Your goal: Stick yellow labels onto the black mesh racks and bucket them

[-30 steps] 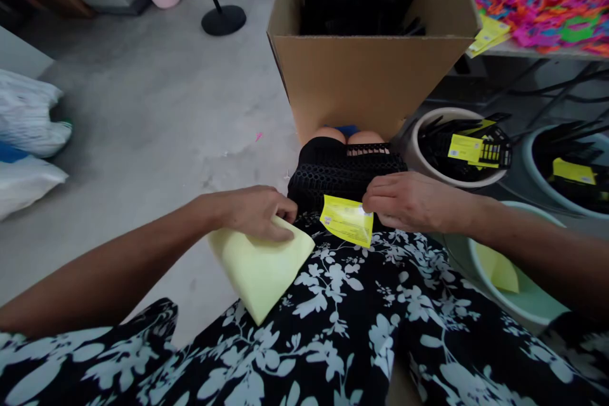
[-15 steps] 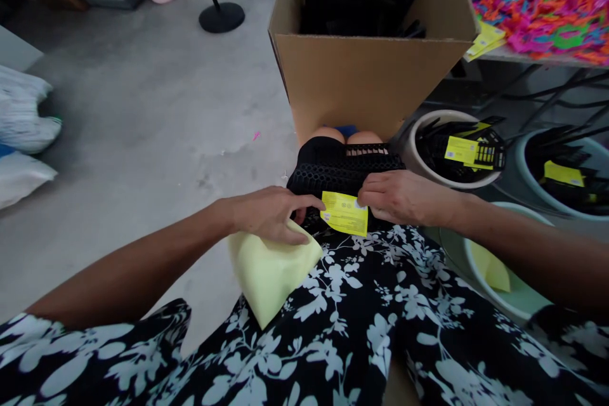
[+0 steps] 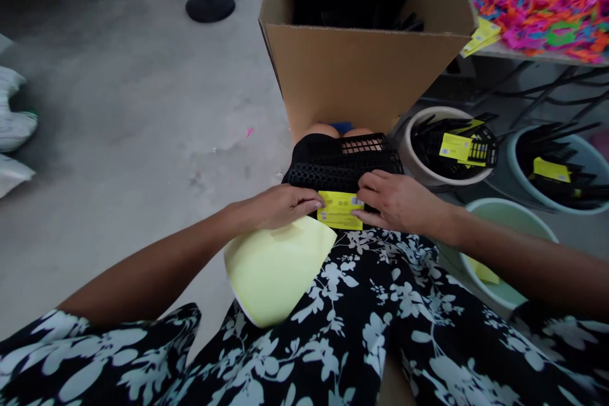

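On my lap lies a black plastic piece with a mesh of holes (image 3: 328, 172), with a small printed yellow label (image 3: 340, 210) along its near side. The closed fingers of my left hand (image 3: 280, 206) reach the label's left edge. From under that hand hangs a pale yellow sheet (image 3: 278, 269), curved and draped over my thigh. My right hand (image 3: 399, 202) has its fingers on the label's right end, the upper ones curled against the black piece. Whether the label is stuck down all over, I cannot tell.
Ahead stands a tall cardboard box (image 3: 366, 66) holding black plastic pieces. At right are a cream bucket (image 3: 406, 155) and a blue bucket (image 3: 516, 168) of labelled black pieces, and a pale green bucket (image 3: 528, 209). Colourful plastic pieces (image 3: 542, 0) cover a table.
My left hand has closed up at the label's left edge, and the pale sheet beneath it has spread flatter. The label looks straighter, and my right fingers have shifted along its right end.
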The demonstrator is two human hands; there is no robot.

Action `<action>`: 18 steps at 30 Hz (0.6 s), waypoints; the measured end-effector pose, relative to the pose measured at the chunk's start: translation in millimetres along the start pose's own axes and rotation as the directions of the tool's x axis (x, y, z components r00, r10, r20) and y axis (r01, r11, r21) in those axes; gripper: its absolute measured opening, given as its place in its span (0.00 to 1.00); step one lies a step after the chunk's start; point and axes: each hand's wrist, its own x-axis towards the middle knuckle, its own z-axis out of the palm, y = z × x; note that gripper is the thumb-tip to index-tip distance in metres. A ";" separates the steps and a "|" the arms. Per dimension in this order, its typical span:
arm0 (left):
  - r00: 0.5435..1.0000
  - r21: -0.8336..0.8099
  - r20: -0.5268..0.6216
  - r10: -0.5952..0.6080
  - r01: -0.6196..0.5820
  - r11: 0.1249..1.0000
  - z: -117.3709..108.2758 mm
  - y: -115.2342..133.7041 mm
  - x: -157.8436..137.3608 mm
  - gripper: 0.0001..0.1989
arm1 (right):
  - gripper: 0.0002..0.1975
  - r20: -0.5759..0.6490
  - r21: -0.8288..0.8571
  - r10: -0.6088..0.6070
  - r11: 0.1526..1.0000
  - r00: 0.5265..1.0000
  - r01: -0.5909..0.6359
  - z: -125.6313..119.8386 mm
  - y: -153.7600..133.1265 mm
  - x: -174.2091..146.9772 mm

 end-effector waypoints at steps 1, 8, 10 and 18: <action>0.999 0.035 -0.017 -0.029 0.029 0.999 2.9 1.7 1.3 0.19 | 0.17 -0.016 -0.031 0.061 0.998 0.998 -0.062 2.2 -5.5 -1.3; 0.987 0.407 -0.115 -0.116 0.153 0.900 21.2 18.6 7.8 0.19 | 0.26 -0.116 0.012 0.070 0.998 0.991 -0.070 39.7 -34.9 -9.2; 0.986 0.529 -0.104 -0.133 0.168 0.832 25.5 23.1 7.8 0.22 | 0.32 -0.087 0.023 0.097 0.995 0.991 -0.096 52.9 -34.8 -15.0; 0.978 0.596 -0.066 -0.196 0.196 0.779 25.1 26.7 5.5 0.22 | 0.34 -0.071 0.053 0.116 0.992 0.991 -0.113 58.5 -18.6 -29.9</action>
